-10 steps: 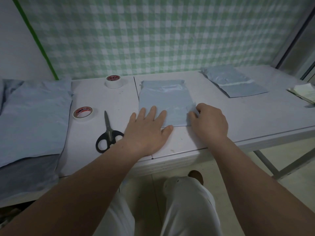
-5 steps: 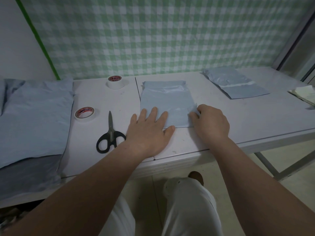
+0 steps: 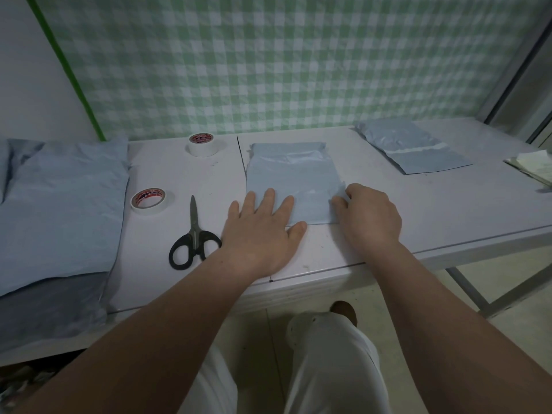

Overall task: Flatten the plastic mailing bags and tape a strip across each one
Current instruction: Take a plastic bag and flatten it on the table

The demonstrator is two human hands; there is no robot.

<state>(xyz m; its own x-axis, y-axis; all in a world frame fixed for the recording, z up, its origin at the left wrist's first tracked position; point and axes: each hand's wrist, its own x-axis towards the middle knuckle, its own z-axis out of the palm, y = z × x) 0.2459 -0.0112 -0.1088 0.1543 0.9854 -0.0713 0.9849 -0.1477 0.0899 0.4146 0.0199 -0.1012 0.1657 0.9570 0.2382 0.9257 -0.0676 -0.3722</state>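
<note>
Bag still under hands (near edge)

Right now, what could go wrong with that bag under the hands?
1. The right hand pinches the mailing bag at its right edge while the left hand presses it flat; a tug could wrinkle it.
2. The scissors lie right beside the left hand; a sideways sweep might knock them.
</note>
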